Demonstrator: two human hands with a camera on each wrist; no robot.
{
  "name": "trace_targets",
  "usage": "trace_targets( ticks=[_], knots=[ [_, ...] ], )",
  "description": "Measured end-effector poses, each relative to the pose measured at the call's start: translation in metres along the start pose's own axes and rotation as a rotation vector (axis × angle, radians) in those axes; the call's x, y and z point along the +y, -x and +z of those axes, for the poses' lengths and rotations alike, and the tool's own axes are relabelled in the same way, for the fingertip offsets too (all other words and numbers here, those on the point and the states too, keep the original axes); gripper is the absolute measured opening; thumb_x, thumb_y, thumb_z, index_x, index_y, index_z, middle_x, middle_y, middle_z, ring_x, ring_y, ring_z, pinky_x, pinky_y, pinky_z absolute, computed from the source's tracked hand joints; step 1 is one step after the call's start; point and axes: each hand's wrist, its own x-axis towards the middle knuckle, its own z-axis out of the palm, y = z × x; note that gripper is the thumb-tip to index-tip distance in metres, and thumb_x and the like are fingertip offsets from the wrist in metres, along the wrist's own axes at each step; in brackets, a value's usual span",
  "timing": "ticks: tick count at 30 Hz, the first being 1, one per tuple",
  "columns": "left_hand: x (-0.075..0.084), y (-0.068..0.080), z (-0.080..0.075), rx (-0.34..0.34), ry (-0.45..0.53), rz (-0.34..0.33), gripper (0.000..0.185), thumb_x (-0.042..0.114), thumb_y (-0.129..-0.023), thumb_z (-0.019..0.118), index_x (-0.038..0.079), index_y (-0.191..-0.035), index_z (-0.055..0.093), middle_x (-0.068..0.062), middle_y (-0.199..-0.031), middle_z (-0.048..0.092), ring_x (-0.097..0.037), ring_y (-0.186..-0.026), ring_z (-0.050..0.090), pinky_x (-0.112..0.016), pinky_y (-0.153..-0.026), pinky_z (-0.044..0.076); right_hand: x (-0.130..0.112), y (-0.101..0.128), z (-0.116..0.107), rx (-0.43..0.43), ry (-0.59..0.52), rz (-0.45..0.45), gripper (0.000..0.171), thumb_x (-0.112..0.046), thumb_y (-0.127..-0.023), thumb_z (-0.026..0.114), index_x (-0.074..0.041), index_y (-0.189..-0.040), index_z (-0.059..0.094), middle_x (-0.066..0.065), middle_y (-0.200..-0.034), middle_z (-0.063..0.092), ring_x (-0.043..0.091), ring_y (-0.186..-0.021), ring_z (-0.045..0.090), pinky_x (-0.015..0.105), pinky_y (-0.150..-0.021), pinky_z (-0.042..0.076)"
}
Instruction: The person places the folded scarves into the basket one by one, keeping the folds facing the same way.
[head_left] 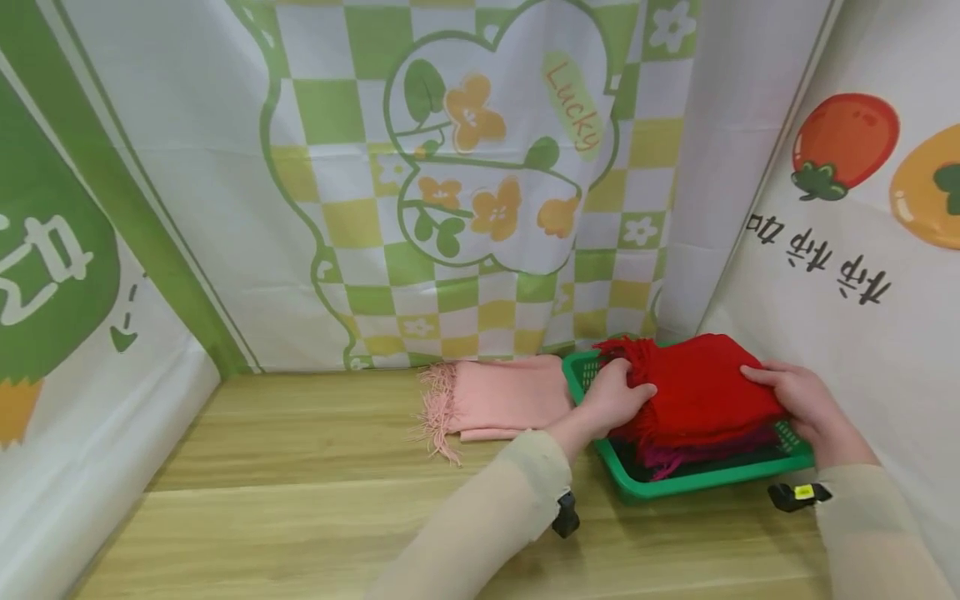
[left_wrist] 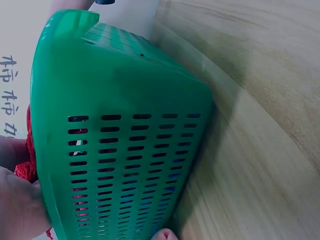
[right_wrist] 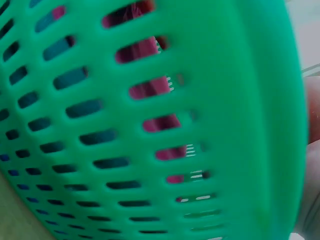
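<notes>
Both hands are on the folded red scarf (head_left: 693, 387) sitting on top of the pile in the green basket (head_left: 712, 482). The left hand (head_left: 617, 398) grips the scarf's left side, fingers curled over the fringed edge, right above the basket's left rim. The right hand (head_left: 801, 398) is on the opposite side, fingers wrapped over the scarf's right edge, so the scarf sits squarely between the two hands. It's lying pretty flat on the stack, and I honestly can't tell if it's raised at all off what's below.

Under the red one there's a purple scarf (head_left: 701, 454) poking out along the front, with more dark fabric beneath it. The basket sits on the wooden desk (head_left: 300, 500), toward the right rear corner, close up against the printed cloth backdrop (head_left: 480, 167).

Just left of the basket a folded pink scarf (head_left: 502, 400) lies flat on the desk, touching or nearly touching the basket's left wall, its fringe pointing left. It's just beside the left hand but not touched by it.

The left wrist view is mostly the basket's slotted side wall (left_wrist: 125, 150) with a bit of red showing at the edge by the fingers. The right wrist view is a blurry close-up of the same slotted green plastic (right_wrist: 150, 125), with pinkish fabric visible through the slots.
</notes>
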Motion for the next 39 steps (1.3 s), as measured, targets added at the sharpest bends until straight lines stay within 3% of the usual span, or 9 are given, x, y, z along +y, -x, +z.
trace_targets(
  ticks=[6, 9, 12, 18, 20, 23, 26, 33, 39],
  knots=[
    [0.002, -0.004, 0.005, -0.010, -0.064, -0.018, 0.050, 0.025, -0.109, 0.075, 0.001, -0.150, 0.061, -0.009, -0.148, 0.067, -0.019, -0.134, 0.065, -0.031, -0.111, 0.052, 0.005, -0.002, 0.000, 0.007, 0.040, 0.002, 0.084, -0.046, -0.117, 0.050, 0.016, -0.168, 0.024, 0.039, -0.173, 0.021, 0.020, -0.124, 0.049, 0.015, -0.084, 0.053],
    [-0.026, -0.028, 0.023, -0.004, -0.136, 0.006, 0.046, 0.030, -0.108, 0.075, 0.006, -0.145, 0.063, -0.003, -0.141, 0.070, -0.013, -0.124, 0.067, -0.027, -0.107, 0.053, 0.004, -0.002, 0.005, 0.011, 0.107, -0.012, 0.083, -0.045, -0.118, 0.049, 0.019, -0.165, 0.025, 0.042, -0.172, 0.022, 0.042, -0.139, 0.047, 0.016, -0.085, 0.050],
    [-0.053, -0.050, 0.037, 0.007, -0.200, 0.052, 0.039, 0.034, -0.107, 0.075, 0.010, -0.136, 0.064, 0.003, -0.127, 0.072, -0.008, -0.109, 0.067, -0.024, -0.098, 0.054, 0.004, -0.003, 0.008, 0.007, 0.168, -0.013, 0.086, -0.046, -0.117, 0.049, 0.020, -0.164, 0.024, 0.046, -0.171, 0.019, 0.060, -0.153, 0.029, 0.017, -0.085, 0.045],
    [-0.058, -0.052, 0.040, -0.010, -0.246, 0.051, 0.035, 0.037, -0.107, 0.075, 0.012, -0.127, 0.063, 0.004, -0.111, 0.070, -0.008, -0.096, 0.066, -0.023, -0.088, 0.056, 0.008, -0.005, 0.010, 0.004, 0.192, -0.014, 0.086, -0.047, -0.117, 0.050, 0.020, -0.164, 0.024, 0.046, -0.171, 0.018, 0.061, -0.155, 0.025, 0.015, -0.084, 0.044],
    [-0.056, -0.050, 0.040, -0.018, -0.251, 0.048, 0.037, 0.037, -0.107, 0.075, 0.011, -0.129, 0.062, 0.003, -0.111, 0.070, -0.008, -0.098, 0.067, -0.023, -0.087, 0.056, 0.010, -0.005, 0.011, 0.009, 0.220, -0.019, 0.084, -0.046, -0.118, 0.049, 0.022, -0.163, 0.026, 0.047, -0.170, 0.020, 0.061, -0.154, 0.027, 0.023, -0.094, 0.047],
    [-0.050, -0.045, 0.037, -0.020, -0.278, 0.052, 0.044, 0.036, -0.107, 0.074, 0.006, -0.137, 0.061, -0.001, -0.119, 0.072, -0.011, -0.104, 0.070, -0.025, -0.090, 0.058, 0.011, -0.006, 0.014, 0.029, 0.279, -0.030, 0.083, -0.045, -0.118, 0.049, 0.025, -0.159, 0.031, 0.048, -0.167, 0.025, 0.064, -0.151, 0.031, 0.049, -0.110, 0.047],
    [-0.040, -0.036, 0.032, -0.020, -0.322, 0.044, 0.052, 0.031, -0.108, 0.071, -0.002, -0.146, 0.057, -0.008, -0.129, 0.073, -0.017, -0.110, 0.072, -0.028, -0.093, 0.060, 0.013, -0.007, 0.018, 0.061, 0.354, -0.053, 0.079, -0.043, -0.118, 0.049, 0.026, -0.154, 0.039, 0.050, -0.161, 0.034, 0.066, -0.144, 0.038, 0.069, -0.115, 0.041],
    [-0.004, -0.005, 0.020, -0.033, -0.393, -0.027, 0.070, 0.024, -0.108, 0.066, -0.009, -0.164, 0.040, -0.016, -0.128, 0.076, -0.019, -0.097, 0.075, -0.029, -0.084, 0.062, 0.019, -0.013, 0.024, 0.128, 0.607, -0.171, 0.063, -0.032, -0.115, 0.056, 0.026, -0.139, 0.055, 0.050, -0.140, 0.056, 0.066, -0.124, 0.056, 0.073, -0.105, 0.048],
    [0.011, 0.006, 0.027, 0.047, -0.639, -0.068, 0.066, 0.028, -0.109, 0.066, -0.003, -0.163, 0.046, -0.006, -0.088, 0.078, -0.015, -0.069, 0.073, -0.027, -0.063, 0.061, 0.019, -0.013, 0.027, 0.135, 0.664, -0.175, 0.063, -0.032, -0.114, 0.057, 0.027, -0.139, 0.053, 0.049, -0.138, 0.057, 0.067, -0.123, 0.056, 0.075, -0.105, 0.047]
  ],
)
